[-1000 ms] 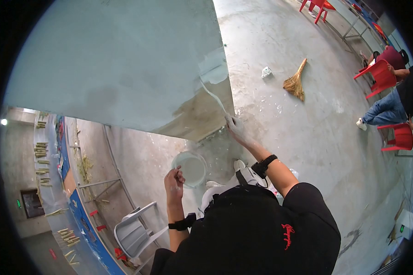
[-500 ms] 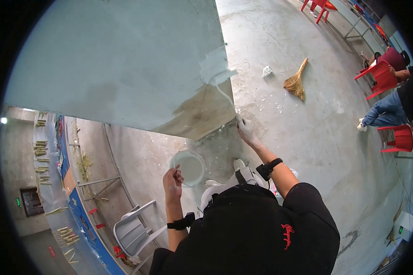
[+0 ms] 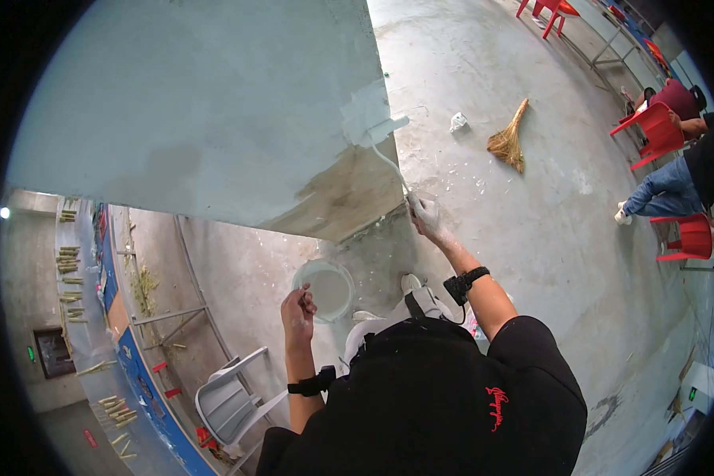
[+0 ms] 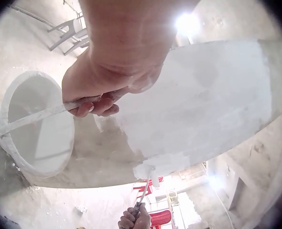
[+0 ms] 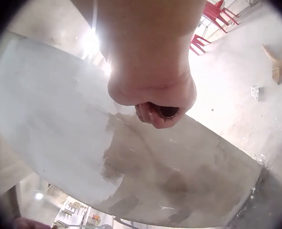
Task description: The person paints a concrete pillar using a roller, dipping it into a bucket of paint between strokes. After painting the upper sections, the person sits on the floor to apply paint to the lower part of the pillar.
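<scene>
While I am looking through the head camera, a large flat surface (image 3: 214, 103) is filling the upper left, with pale coating covering most of it and a brown patch showing near its lower corner. On the floor, a grey chair (image 3: 234, 404) is standing at lower left, a bucket (image 3: 325, 292) is sitting below that corner, and a straw broom (image 3: 509, 143) is lying to the right. The roller (image 3: 389, 126) is resting its head on the surface's right edge, one end reaching past it. The long axis of this head is running nearly crosswise, rising slightly to the right, while the curved rod is leading down to the grip. So the head is lying beyond my right hand (image 3: 427, 218), up and left of it; those fingers are grasping the handle. Only the right wrist view is showing a dark round end (image 5: 169, 111) inside the fist. Most clearly, the left wrist view is showing a pale strip (image 4: 36, 117), which is crossing the bucket's mouth; my left hand (image 3: 297, 309) is closing its fingers around it.
</scene>
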`<action>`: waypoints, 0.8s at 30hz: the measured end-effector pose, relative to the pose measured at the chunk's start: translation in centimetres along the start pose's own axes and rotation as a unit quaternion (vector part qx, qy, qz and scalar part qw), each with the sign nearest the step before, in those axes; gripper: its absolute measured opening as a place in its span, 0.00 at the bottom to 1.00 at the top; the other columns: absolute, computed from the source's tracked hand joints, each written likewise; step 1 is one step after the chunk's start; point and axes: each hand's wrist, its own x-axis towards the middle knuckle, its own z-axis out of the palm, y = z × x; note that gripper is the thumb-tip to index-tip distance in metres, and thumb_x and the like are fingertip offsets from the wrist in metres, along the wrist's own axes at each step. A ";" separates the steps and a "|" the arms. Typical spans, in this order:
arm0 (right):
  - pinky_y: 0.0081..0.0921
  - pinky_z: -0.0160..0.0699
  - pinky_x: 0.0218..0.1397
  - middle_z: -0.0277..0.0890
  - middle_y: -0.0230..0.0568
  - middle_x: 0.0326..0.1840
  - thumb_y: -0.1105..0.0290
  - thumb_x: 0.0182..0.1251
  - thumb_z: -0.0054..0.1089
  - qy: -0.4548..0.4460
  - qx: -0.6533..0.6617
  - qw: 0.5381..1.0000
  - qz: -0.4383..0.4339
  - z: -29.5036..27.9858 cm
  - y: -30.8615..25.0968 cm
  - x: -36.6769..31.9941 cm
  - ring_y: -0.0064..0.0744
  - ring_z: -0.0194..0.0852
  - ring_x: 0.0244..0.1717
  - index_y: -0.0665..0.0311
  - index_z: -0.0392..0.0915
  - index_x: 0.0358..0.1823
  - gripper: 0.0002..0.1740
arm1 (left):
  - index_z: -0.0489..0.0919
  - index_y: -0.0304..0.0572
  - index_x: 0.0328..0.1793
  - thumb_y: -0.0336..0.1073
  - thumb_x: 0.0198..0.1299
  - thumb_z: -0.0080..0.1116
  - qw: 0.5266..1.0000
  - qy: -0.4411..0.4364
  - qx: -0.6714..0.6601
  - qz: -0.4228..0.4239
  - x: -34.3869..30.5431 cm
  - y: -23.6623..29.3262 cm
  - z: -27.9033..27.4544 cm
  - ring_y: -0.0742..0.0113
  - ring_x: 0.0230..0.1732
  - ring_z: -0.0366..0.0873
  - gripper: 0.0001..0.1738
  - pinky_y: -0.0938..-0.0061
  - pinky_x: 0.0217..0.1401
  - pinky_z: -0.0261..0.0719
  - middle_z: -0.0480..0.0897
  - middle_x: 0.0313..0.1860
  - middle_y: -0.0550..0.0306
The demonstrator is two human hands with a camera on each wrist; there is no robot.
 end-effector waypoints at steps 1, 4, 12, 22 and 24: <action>0.29 0.59 0.21 0.61 0.28 0.12 0.43 0.71 0.44 0.001 0.001 1.000 0.000 0.0 0.4 0.1 0.22 0.59 0.17 0.66 0.70 0.16 0.35 | 0.75 0.26 0.47 0.30 0.63 0.46 1.000 -0.002 0.000 0.001 -0.1 0.1 0.2 0.74 0.19 0.65 0.13 0.81 0.22 0.64 0.72 0.23 0.60; 0.21 0.52 0.13 0.60 0.26 0.13 0.45 0.73 0.42 -0.011 0.000 1.000 -0.009 0.1 0.6 0.0 0.17 0.54 0.11 0.60 0.67 0.18 0.31 | 0.76 0.26 0.47 0.30 0.62 0.46 1.000 -0.002 0.004 0.003 -0.2 0.2 0.6 0.74 0.19 0.65 0.13 0.81 0.22 0.64 0.71 0.22 0.60; 0.23 0.56 0.22 0.59 0.26 0.16 0.48 0.73 0.45 -0.038 0.054 0.995 -0.082 2.1 -8.6 -1.5 0.17 0.54 0.19 0.65 0.68 0.21 0.29 | 0.76 0.26 0.46 0.30 0.62 0.47 1.000 0.000 0.006 0.003 -0.3 0.2 0.6 0.74 0.19 0.64 0.13 0.80 0.22 0.63 0.71 0.22 0.60; 0.27 0.58 0.22 0.61 0.29 0.15 0.48 0.74 0.45 -0.046 -0.013 0.997 -0.057 2.5 -1.8 -0.9 0.20 0.57 0.20 0.68 0.68 0.19 0.31 | 0.76 0.26 0.47 0.30 0.62 0.47 1.000 0.008 -0.003 -0.001 0.1 -0.1 -0.1 0.74 0.19 0.65 0.13 0.81 0.21 0.64 0.72 0.22 0.60; 0.29 0.61 0.23 0.64 0.32 0.14 0.46 0.72 0.44 -0.045 0.007 0.999 0.000 2.4 2.3 -0.1 0.21 0.61 0.20 0.70 0.71 0.19 0.34 | 0.76 0.26 0.47 0.30 0.62 0.47 1.000 0.011 -0.002 -0.002 0.0 0.0 0.0 0.73 0.19 0.65 0.13 0.81 0.21 0.64 0.72 0.22 0.60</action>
